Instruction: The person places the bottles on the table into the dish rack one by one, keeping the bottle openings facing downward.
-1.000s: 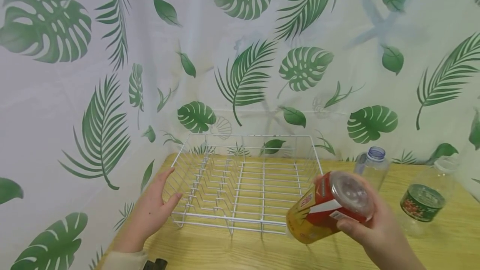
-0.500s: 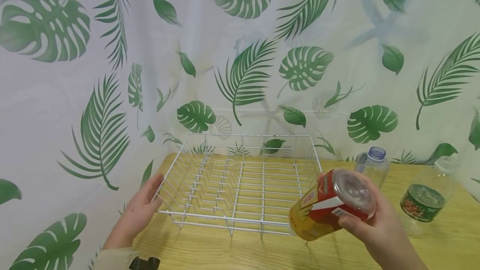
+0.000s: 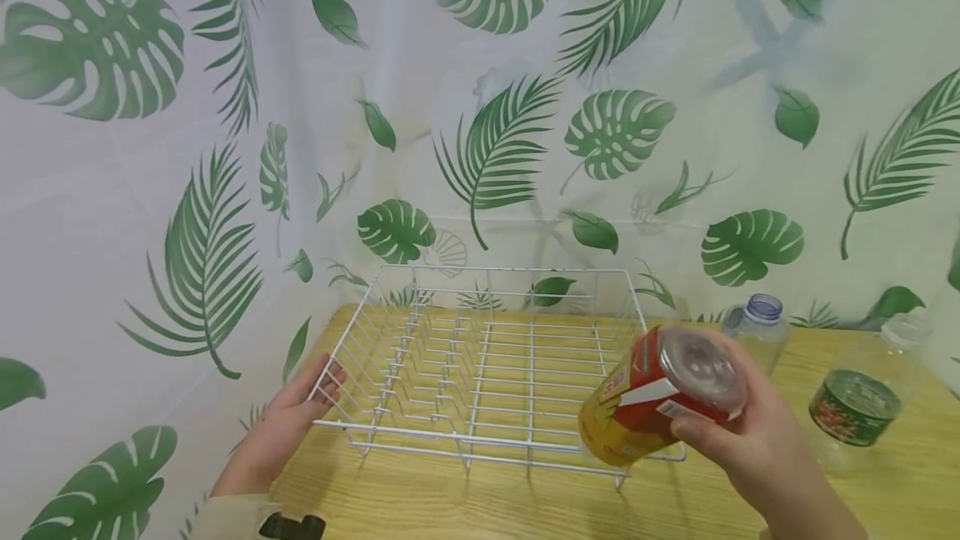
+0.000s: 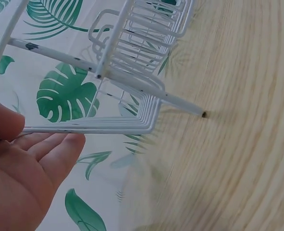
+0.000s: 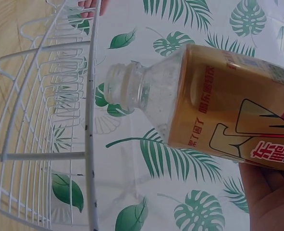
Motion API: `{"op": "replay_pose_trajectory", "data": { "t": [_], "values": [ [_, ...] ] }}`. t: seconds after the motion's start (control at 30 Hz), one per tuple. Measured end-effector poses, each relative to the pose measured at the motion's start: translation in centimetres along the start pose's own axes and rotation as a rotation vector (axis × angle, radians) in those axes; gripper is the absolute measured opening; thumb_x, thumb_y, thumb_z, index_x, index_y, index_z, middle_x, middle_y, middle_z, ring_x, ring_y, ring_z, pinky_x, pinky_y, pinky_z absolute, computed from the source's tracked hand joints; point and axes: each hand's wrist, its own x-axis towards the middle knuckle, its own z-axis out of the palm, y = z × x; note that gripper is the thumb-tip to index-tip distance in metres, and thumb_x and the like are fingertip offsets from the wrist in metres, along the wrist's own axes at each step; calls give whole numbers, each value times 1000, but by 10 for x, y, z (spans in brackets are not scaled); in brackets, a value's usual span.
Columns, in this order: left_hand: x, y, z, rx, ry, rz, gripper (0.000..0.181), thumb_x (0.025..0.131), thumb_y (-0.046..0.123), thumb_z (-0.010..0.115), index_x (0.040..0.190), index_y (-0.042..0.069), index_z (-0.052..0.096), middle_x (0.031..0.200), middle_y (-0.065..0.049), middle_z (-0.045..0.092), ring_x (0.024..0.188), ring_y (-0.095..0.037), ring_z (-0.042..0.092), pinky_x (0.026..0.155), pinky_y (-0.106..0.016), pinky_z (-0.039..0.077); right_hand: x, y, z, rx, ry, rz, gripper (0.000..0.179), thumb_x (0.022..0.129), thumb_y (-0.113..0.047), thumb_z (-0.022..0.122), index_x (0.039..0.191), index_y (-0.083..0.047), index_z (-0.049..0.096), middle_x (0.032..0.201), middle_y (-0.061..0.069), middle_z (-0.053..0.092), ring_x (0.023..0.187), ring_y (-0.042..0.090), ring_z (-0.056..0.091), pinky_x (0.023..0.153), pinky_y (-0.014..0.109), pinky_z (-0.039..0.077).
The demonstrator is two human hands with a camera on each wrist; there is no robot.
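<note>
A white wire dish rack (image 3: 510, 373) stands on the wooden table. My left hand (image 3: 281, 423) is at its left side, palm facing inward. In the left wrist view the thumb (image 4: 5, 118) lies over the rack's wire edge and the other fingers sit behind the wires, gripping it. My right hand (image 3: 757, 432) holds a plastic drink bottle (image 3: 637, 398) with a yellow and red label, tilted with its base toward me. The right wrist view shows its uncapped clear neck (image 5: 125, 86) pointing at the rack's rim; that neck is hidden in the head view.
Two clear plastic bottles stand right of the rack: one with a bluish neck (image 3: 763, 308), partly behind my right hand, and one with a green label (image 3: 855, 407). A leaf-printed white curtain (image 3: 480, 107) closes off the back and left. The wooden table (image 3: 420, 507) extends in front.
My left hand has moved down and left off the rack's near-left corner, then its fingers have come in against the side wires. The held bottle has stayed almost in place.
</note>
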Motion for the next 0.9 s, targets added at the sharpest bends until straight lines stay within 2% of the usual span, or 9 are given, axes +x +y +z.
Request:
{"op": "replay_pose_trajectory", "data": {
  "t": [0.27, 0.5, 0.73, 0.9],
  "values": [
    [0, -2, 5, -91, -14, -2, 71, 101, -3, 33, 163, 7, -1, 166, -22, 13, 150, -35, 21, 118, -42, 19, 15, -16, 10, 48, -41, -57, 74, 82, 14, 71, 147, -9, 46, 126, 11, 60, 109, 20, 60, 79, 30, 59],
    [0, -3, 5, -92, -14, 6, 69, 104, -1, 32, 163, 7, -2, 166, -23, 13, 150, -37, 21, 119, -44, 17, 32, -26, 20, 60, -75, -99, 70, 83, 12, 71, 146, -8, 47, 126, 13, 59, 109, 21, 60, 82, 29, 59],
    [-1, -2, 5, -94, 12, 1, 68, 104, -1, 34, 163, 6, 1, 165, -22, 17, 149, -36, 24, 119, -44, 18, 54, -25, 33, -53, -57, -87, 65, 89, 0, 72, 147, -14, 46, 128, 12, 59, 107, 24, 62, 79, 31, 60],
    [0, -3, 6, -97, 21, 13, 65, 104, -1, 30, 162, 4, 0, 164, -23, 18, 148, -36, 25, 119, -43, 19, 76, -19, 42, -72, -42, -92, 62, 94, -5, 69, 149, -17, 42, 131, 11, 57, 107, 26, 60, 82, 29, 58]
  ]
}}
